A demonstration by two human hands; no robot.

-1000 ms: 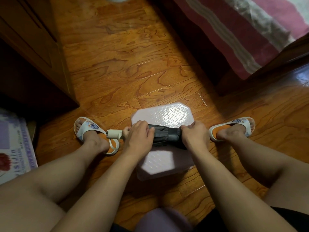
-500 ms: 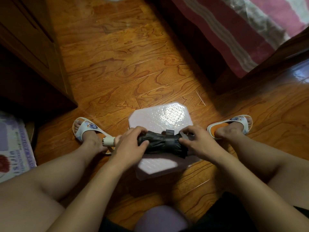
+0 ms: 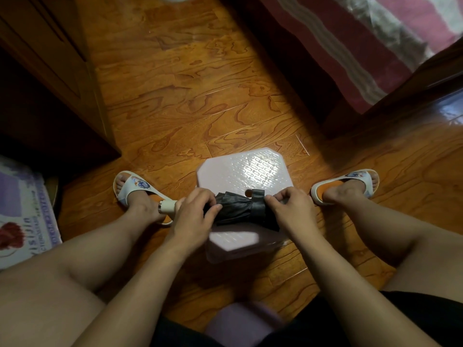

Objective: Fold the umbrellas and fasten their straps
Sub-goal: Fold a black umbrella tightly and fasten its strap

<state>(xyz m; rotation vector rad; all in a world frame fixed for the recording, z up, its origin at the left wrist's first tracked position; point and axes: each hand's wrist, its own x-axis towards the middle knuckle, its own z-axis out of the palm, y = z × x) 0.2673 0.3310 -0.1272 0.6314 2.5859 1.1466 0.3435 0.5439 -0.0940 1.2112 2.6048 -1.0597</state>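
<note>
One folded black umbrella [image 3: 238, 209] lies across one pale plastic stool [image 3: 250, 169] at six o'clock. The left hand [image 3: 194, 216] has its grip curled round the handle end, beside the cream handle [image 3: 167, 206]; the right hand [image 3: 292, 209] pinches the strap [image 3: 258, 204]. Two slippers: one [image 3: 132, 187] at nine o'clock, one [image 3: 355, 179] at three. A printed bag [image 3: 22, 214] shows lettering, unreadable.

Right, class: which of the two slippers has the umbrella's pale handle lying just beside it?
The slipper on the person's left foot. The umbrella's cream handle ends by that foot's heel, whereas the right-foot slipper lies apart, beyond the right hand.
</note>
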